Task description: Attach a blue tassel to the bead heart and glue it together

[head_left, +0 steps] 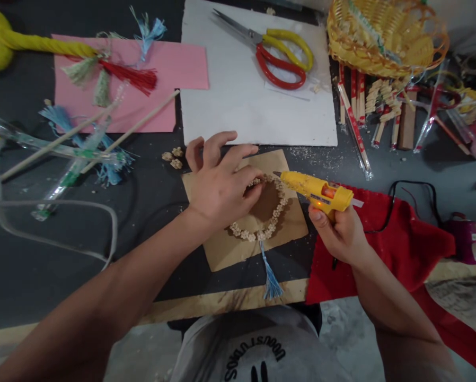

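A ring of small pale beige flower-like pieces (pixel 280 212) lies on a brown square of card (pixel 222 254). From its lower edge hangs a light blue tassel (pixel 272 281). My left hand (pixel 222 185) covers the ring's upper left, thumb and forefinger pinched at its rim, the other fingers raised. A yellow hot glue gun (pixel 315 188) is gripped in my right hand (pixel 341 233); its nozzle points left, close to the ring's upper right, and a small orange light glows on it. Several loose beige pieces (pixel 173 157) sit left of the card.
Scissors (pixel 280 55) with red and yellow handles rest on a white board (pixel 210 111). Tassels (pixel 130 77) lie on pink paper (pixel 192 66), near wooden sticks (pixel 138 124). A wicker basket (pixel 337 40) and wrapped chopsticks (pixel 355 124) are at upper right, above red cloth (pixel 397 254).
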A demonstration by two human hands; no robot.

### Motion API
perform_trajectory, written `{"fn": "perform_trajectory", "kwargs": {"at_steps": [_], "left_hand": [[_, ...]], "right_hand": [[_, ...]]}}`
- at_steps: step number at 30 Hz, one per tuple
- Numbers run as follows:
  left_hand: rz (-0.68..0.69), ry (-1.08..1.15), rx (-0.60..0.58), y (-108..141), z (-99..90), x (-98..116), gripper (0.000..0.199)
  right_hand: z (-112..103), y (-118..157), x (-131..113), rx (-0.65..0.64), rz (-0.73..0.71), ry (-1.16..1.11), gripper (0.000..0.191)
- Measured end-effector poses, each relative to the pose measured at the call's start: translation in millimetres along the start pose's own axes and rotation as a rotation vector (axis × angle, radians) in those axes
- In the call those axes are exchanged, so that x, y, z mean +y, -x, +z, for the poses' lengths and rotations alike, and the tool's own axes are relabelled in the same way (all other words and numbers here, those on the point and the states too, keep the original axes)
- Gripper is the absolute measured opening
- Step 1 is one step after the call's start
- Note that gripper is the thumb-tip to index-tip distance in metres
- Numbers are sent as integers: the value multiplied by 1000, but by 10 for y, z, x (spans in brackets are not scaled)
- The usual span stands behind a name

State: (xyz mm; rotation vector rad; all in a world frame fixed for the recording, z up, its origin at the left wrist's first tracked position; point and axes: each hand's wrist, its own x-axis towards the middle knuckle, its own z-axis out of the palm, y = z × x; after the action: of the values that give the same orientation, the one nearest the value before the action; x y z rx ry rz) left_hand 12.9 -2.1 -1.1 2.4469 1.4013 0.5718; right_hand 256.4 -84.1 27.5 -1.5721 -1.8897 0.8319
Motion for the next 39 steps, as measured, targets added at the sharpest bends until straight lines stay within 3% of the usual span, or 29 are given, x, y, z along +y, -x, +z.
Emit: {"fn": "perform_trajectory", "kwargs": {"at_steps": [11, 18, 27, 31, 39], "left_hand": [[25, -9, 34, -13, -79, -10, 13], [-40, -4, 25, -54, -304, -38, 19], [-55, -7, 80, -46, -582, -81, 23], [-27, -26, 31, 3, -511, -41, 21], [32, -48, -127, -22, -176, 201, 29]], "right_hand": [[-43, 63, 12, -42, 51, -205, 26], [-96, 109, 21, 29, 37, -298, 22], [-239, 142, -15, 87, 77, -255, 27], [-208, 170, -7, 105, 65, -238, 27], [-176, 187, -24, 51, -15, -92, 32]]}}
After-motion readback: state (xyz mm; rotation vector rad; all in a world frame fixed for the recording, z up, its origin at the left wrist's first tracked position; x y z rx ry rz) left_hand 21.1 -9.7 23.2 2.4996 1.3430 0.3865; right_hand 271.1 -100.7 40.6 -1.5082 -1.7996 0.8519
